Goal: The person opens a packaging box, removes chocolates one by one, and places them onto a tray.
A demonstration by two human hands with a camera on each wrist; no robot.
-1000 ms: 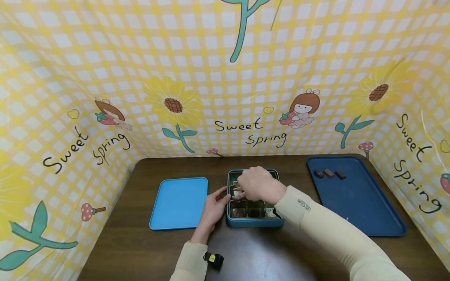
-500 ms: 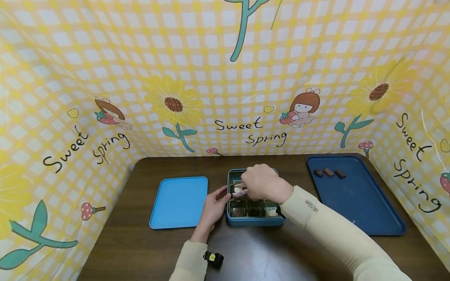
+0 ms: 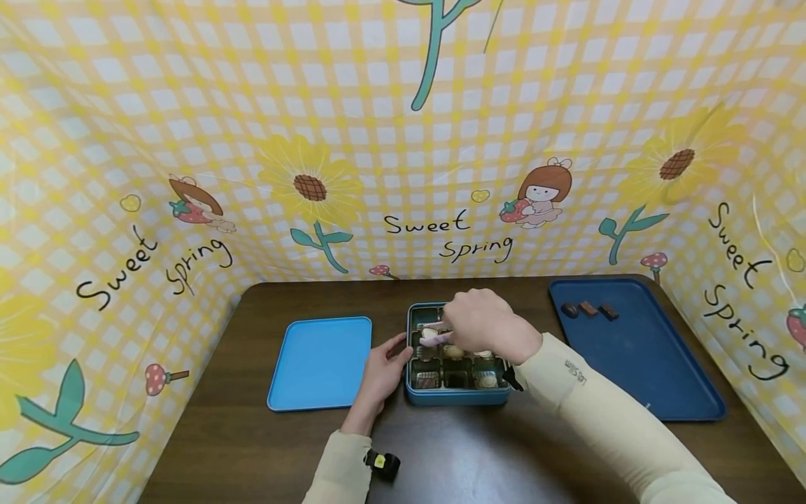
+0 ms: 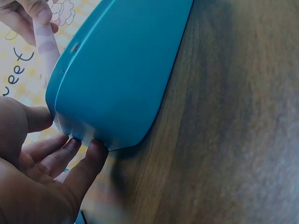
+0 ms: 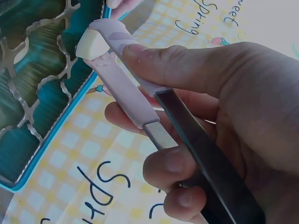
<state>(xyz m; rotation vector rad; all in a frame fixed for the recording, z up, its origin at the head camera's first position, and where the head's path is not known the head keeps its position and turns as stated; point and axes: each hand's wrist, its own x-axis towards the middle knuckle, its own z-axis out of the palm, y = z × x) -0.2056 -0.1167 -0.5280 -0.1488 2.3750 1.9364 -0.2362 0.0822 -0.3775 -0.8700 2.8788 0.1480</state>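
Note:
My right hand grips metal tongs with pale purple tips. Between those tips sits a small whitish piece, held above the left part of a blue box. Compartments divide the box, and several hold light or brown pieces, such as a pale round one; my right hand hides its far right part. My left hand rests against the box's left side. In the left wrist view its fingertips touch the outer wall, with the thumb close by the rim.
A light blue lid lies left of the box on the brown wooden table. On the right stands a dark blue tray, with dark chocolates at its far left corner. A yellow checked cloth surrounds the back and sides.
My right hand has moved to the right and slightly up with the tongs, showing more of the box's compartments and pieces. The left hand has stayed against the box.

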